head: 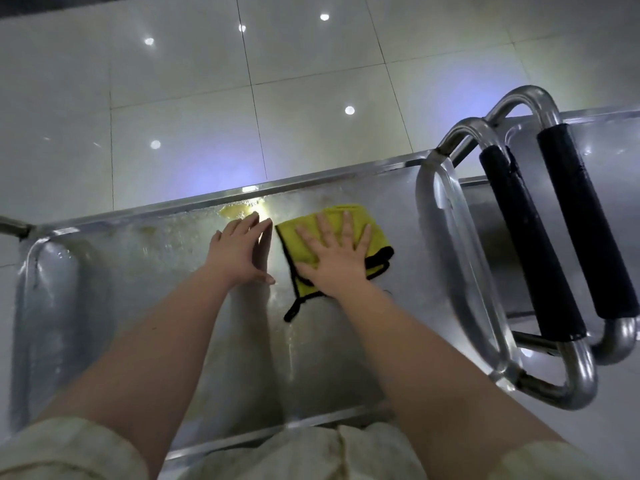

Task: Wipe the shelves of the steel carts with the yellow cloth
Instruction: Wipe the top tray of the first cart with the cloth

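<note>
The top shelf of a steel cart (138,271) is a shallow tray with a raised rim (194,201) and rounded corners. Its far half looks wet and speckled, with a yellowish patch (235,211) just inside the far rim. A folded yellow cloth (379,242) with black edging lies flat on the shelf right of centre, its black loop (292,311) trailing toward the near side. The left hand (242,251) rests flat on the bare steel just beside the cloth. The cart stands on a glossy tiled floor (173,81), with a second steel cart (606,140) just beside it on the right
</note>
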`<control>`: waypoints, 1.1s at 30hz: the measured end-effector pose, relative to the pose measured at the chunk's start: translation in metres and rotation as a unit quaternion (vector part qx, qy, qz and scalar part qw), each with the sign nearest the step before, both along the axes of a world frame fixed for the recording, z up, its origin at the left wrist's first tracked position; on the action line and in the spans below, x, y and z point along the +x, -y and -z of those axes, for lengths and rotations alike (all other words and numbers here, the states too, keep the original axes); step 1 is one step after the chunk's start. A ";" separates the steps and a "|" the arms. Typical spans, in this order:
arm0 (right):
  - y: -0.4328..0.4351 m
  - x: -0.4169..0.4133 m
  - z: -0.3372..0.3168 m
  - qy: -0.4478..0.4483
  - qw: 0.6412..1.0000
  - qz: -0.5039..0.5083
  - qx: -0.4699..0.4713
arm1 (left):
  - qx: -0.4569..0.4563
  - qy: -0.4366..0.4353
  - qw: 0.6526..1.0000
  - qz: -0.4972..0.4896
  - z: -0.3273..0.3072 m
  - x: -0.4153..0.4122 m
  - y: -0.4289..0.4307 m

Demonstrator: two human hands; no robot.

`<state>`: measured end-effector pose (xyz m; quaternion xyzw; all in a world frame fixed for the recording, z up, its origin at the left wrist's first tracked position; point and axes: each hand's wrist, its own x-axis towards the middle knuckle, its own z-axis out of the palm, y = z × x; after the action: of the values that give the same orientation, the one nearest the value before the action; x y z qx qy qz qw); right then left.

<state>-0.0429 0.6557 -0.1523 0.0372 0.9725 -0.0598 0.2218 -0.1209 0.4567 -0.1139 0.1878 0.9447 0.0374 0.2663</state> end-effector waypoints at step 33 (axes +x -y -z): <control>-0.147 -0.058 -0.003 0.025 0.944 0.330 0.008 | 0.031 -0.006 1.000 -0.001 0.013 0.009 -0.012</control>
<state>-0.1004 0.8029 -0.1495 0.3589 0.9005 -0.1206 0.2138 -0.1115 0.4686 -0.1273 0.1951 0.9448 0.0654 0.2548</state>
